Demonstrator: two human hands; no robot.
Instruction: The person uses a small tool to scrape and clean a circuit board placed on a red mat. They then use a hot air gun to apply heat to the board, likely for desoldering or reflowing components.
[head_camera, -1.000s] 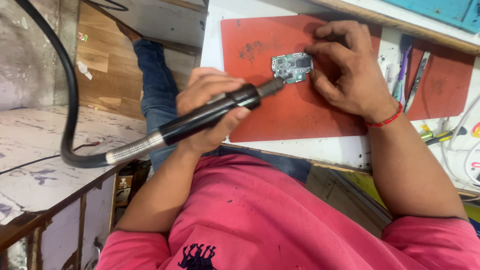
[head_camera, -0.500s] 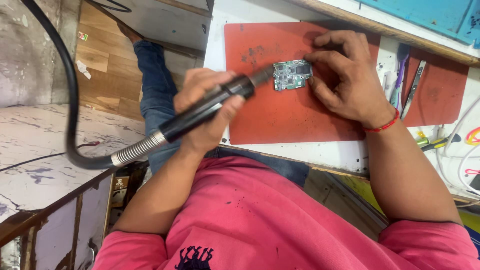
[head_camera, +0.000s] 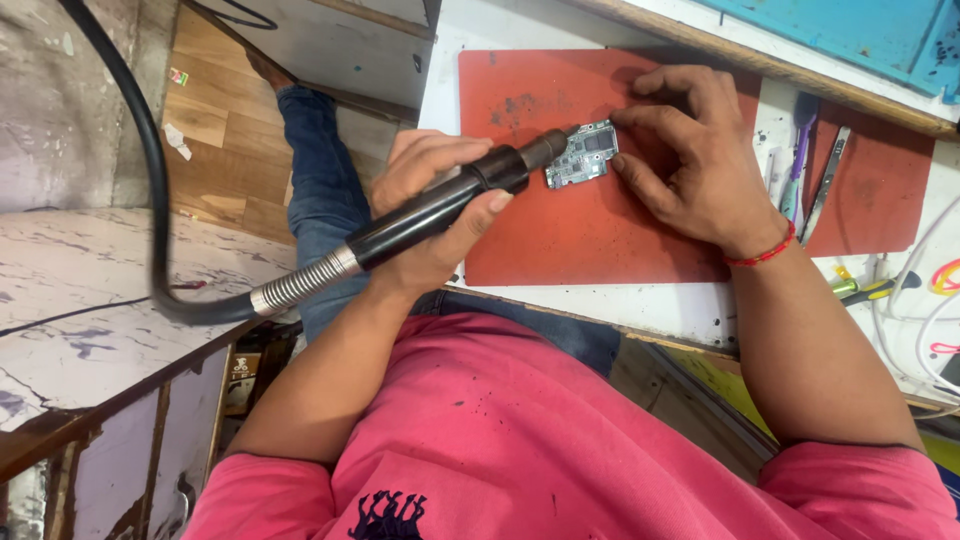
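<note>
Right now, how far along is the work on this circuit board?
Done: the circuit board lies on the red mat. In hand: the left hand holds the black handpiece, tip at the board's edge, while right hand fingers steady it. Left: the tweezers lie untouched, and no part looks removed.

The scene is lit brightly and evenly by diffuse light — no glare is seen. A soft shadow is cast on the red mat (head_camera: 600, 230) beneath the right hand (head_camera: 690, 165). Focus is held sharply across the centre, while slight softness and stretching are noticed toward the near corners.
</note>
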